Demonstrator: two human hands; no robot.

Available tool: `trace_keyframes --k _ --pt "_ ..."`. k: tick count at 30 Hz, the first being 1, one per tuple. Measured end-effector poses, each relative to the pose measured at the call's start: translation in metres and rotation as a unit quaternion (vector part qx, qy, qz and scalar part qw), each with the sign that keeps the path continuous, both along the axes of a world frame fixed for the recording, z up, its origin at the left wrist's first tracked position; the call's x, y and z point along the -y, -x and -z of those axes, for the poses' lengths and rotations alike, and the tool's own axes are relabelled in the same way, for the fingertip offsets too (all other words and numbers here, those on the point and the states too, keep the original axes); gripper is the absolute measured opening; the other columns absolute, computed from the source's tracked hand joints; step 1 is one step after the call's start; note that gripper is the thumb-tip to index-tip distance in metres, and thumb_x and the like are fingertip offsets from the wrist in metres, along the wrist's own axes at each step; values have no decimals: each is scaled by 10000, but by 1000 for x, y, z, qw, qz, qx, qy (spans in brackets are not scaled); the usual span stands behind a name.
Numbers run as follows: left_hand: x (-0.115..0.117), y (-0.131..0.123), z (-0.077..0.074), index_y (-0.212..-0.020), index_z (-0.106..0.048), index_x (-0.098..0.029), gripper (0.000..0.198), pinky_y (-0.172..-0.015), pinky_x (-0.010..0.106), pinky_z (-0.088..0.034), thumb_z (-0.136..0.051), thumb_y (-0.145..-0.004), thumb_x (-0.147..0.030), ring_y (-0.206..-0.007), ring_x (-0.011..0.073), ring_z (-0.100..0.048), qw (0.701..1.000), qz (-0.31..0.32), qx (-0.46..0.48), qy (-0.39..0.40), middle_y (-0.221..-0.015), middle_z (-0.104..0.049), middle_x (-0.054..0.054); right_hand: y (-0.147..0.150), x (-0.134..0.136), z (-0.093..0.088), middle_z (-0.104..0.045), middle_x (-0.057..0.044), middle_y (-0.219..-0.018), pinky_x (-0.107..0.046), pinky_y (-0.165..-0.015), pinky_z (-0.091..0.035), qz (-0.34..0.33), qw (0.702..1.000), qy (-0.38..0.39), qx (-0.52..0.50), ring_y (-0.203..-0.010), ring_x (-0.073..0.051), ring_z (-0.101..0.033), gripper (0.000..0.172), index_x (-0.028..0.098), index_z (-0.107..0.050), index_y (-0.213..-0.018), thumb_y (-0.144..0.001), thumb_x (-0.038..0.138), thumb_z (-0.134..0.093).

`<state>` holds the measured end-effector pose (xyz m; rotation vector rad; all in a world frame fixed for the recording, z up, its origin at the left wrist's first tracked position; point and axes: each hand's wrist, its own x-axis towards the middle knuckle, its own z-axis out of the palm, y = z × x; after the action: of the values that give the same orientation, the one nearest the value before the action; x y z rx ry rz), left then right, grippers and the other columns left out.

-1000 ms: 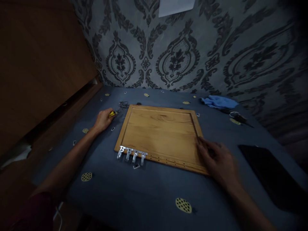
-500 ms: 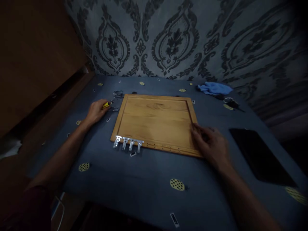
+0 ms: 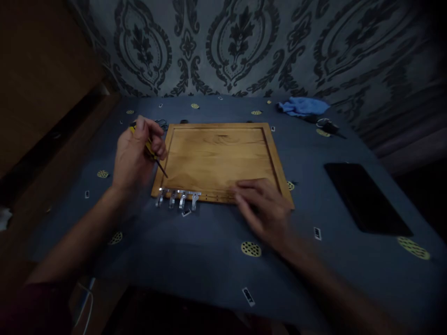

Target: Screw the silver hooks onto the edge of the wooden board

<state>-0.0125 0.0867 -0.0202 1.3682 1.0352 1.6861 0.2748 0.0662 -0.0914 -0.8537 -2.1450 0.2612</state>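
Observation:
My left hand [image 3: 134, 153] is closed round the yellow-and-black handle of a screwdriver [image 3: 150, 147]. Its thin shaft points down over the near-left part of a wooden board [image 3: 216, 160], which has a raised rim and lies on the table. Along the board's near edge, at the left, sits a row of several silver metal hooks [image 3: 183, 199]; small dark holes run on to the right of them. Over the near-right part of the board is my right hand [image 3: 267, 209], slightly blurred, fingers stretched forward and thumb apart, with nothing visible in it. Whether its fingertips touch the wood is unclear.
A dark flat tablet-like slab [image 3: 366, 197] lies at the right on the patterned blue tablecloth [image 3: 209, 256]. At the back right are a blue cloth [image 3: 303, 106] and a dark item [image 3: 330, 126]. Metal loops [image 3: 161, 123] lie behind my left hand. A papered wall closes off the back.
My left hand has lifted from beside the metal loops and brought the screwdriver over the board's left side. My right hand has left the right edge and moved left over the near edge.

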Motion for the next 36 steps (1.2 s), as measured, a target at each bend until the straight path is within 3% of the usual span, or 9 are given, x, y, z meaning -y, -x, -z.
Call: trace_keyframes --k 2,6,10,14,19,25,36 --pt "12 -22 -2 -779 -622 -208 478 -539 264 -399 -730 -855 -668 -546 120 -442 998 44 41 19 -598 -405 -44 17 13 2 -744 -99 -1056 -432 -829 -593 -76 997 -21 -2 -980 -240 -698 226 203 -726 -1126 -970 123 -583" --pt "28 -40 8 -802 -629 -201 529 -594 293 -414 -609 -913 -718 -614 152 -512 999 36 -23 20 -651 -512 -7 35 27 8 -731 -149 -1148 -444 -866 -588 -120 992 -30 23 -1043 -258 -666 220 140 -686 -1164 -978 108 -572" --pt "35 -39 21 -809 -623 -213 559 -648 317 -428 -532 -937 -749 -660 166 -538 995 -33 -95 10 -699 -573 11 37 29 11 -699 -187 -1235 -459 -883 -586 -131 990 -15 56 -1079 -272 -651 257 115 -656 -1221 -981 112 -563" --pt "35 -39 26 -781 -609 -216 549 -626 317 -414 -526 -953 -731 -637 156 -531 993 -69 -91 -19 -695 -546 6 36 27 12 -673 -176 -1322 -503 -974 -562 -135 988 16 77 -1197 -287 -630 272 161 -651 -1249 -999 145 -543" --pt "35 -39 30 -777 -603 -220 541 -567 305 -403 -528 -957 -724 -597 147 -531 994 -66 -89 -22 -665 -559 5 38 25 16 -654 -190 -1383 -553 -1041 -528 -151 982 17 109 -1317 -324 -576 289 144 -659 -1259 -990 164 -552" --pt "34 -37 33 -796 -622 -243 494 -529 300 -401 -581 -934 -716 -567 149 -540 994 -49 -89 -42 -639 -601 3 37 23 20 -668 -155 -1395 -557 -1056 -519 -148 982 18 118 -1338 -309 -571 323 181 -670 -1278 -988 140 -536" --pt "29 -45 32 -798 -621 -235 464 -505 315 -373 -583 -961 -669 -546 144 -515 991 -30 -98 -81 -619 -567 -7 37 22 19 -662 -188 -1413 -558 -1054 -523 -154 980 9 123 -1357 -319 -569 336 144 -671 -1296 -991 131 -532"
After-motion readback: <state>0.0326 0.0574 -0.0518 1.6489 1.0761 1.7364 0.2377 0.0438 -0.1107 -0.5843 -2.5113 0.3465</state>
